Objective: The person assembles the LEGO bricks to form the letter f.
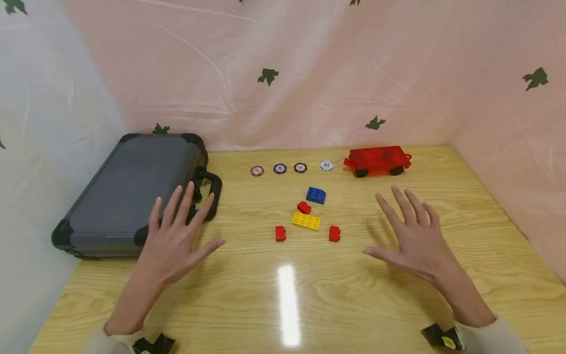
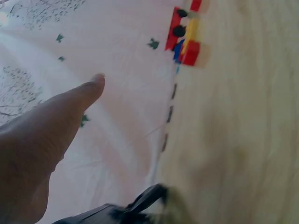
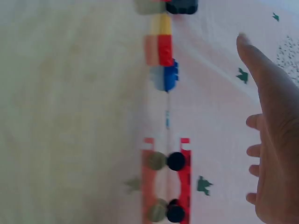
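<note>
My left hand (image 1: 177, 238) is spread with straight fingers, holding nothing, and overlaps the front right corner of a grey case (image 1: 146, 191) in the head view. Fingers spread too, my right hand (image 1: 417, 241) hovers over the right part of the table and holds nothing. Between the hands lie a yellow building brick (image 1: 306, 221), a blue brick (image 1: 316, 195) with one rounded end, and small red bricks: one behind the yellow (image 1: 304, 207), one at left (image 1: 280, 233), one at right (image 1: 334, 234). A red toy wagon (image 1: 378, 160) with black wheels stands behind the right hand.
Several poker chips (image 1: 280, 168) lie in a row along the back of the wooden table (image 1: 362, 305). The case's black handle (image 1: 215, 196) sticks out toward the bricks. A pink cloth (image 1: 309, 98) with green leaf shapes hangs behind and at the sides.
</note>
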### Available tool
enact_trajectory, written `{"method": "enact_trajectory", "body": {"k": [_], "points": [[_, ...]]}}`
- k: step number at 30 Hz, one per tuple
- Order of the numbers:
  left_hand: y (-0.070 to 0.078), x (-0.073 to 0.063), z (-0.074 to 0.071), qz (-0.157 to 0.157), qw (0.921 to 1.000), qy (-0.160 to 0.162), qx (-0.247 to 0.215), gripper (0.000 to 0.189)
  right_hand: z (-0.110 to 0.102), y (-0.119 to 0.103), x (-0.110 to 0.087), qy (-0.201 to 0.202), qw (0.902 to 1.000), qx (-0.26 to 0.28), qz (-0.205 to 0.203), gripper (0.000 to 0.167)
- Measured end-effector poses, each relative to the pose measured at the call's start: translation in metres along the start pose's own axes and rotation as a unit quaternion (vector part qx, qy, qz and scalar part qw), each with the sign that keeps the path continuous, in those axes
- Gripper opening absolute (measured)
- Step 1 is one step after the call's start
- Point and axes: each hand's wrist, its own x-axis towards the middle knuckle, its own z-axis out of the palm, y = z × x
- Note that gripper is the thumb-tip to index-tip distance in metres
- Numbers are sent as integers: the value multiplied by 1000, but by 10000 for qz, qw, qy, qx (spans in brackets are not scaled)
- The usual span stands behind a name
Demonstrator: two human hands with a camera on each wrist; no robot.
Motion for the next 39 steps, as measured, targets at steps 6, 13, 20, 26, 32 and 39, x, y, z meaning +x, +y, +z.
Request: {"method": "enact_trajectory", "body": {"k": [6, 13, 20, 26, 32, 39], "points": [[26, 13, 31, 130, 9937, -594, -940, 86, 24, -9, 10, -372, 9897, 1337, -352, 95], [56, 29, 57, -294, 9624, -1037, -2493, 77, 49, -19, 20, -572, 9690, 2382, -315, 71], [69, 43, 84, -271, 9500, -1116, -2903, 65, 62, -25, 26, -649, 9624, 2633, -179, 57], [69, 52, 101, -125, 9511, -996, -2921, 54, 69, -26, 29, -432, 9674, 2489, -200, 46], [71, 56, 107, -41, 9506, -996, -2941, 48, 72, -28, 32, -229, 9687, 2459, -255, 36], [73, 57, 109, 17, 9462, -914, -3103, 40, 72, -29, 33, -233, 9674, 2516, -184, 32]]}}
